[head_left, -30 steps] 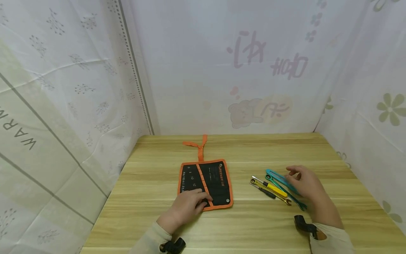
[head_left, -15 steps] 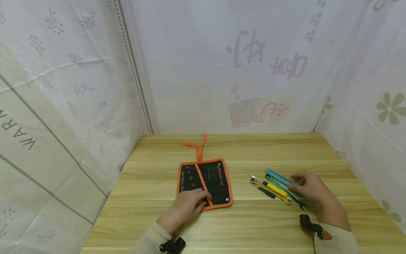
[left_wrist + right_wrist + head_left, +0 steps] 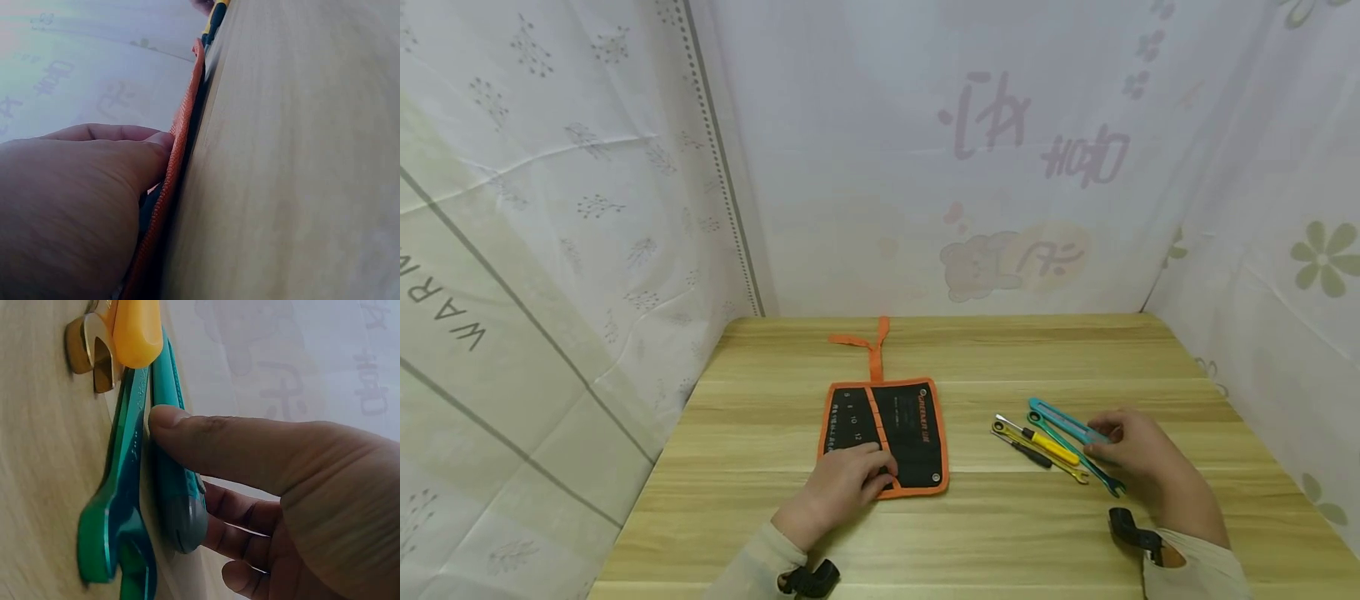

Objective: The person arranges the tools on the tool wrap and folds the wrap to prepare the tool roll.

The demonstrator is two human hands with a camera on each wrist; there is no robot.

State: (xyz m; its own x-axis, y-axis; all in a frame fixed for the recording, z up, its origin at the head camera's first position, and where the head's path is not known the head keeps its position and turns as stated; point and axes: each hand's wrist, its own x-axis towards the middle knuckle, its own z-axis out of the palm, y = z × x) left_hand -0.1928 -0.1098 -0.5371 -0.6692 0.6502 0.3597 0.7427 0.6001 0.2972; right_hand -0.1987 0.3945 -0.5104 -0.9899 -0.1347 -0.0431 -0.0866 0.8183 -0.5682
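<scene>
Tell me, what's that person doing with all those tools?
A person has their left hand on a flat black pouch with orange edges. Their right hand pinches a blue cutter near one end. Close beside it, on the wooden table, lie a green wrench, a yellow screwdriver and more tools.

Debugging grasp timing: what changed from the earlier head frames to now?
Right hand shifted slightly right and down in the head view, along the teal tool, and now pinches it; whether it gripped earlier is unclear. Unchanged: left hand on the black pouch, yellow-handled screwdriver and green wrench in place.
</scene>
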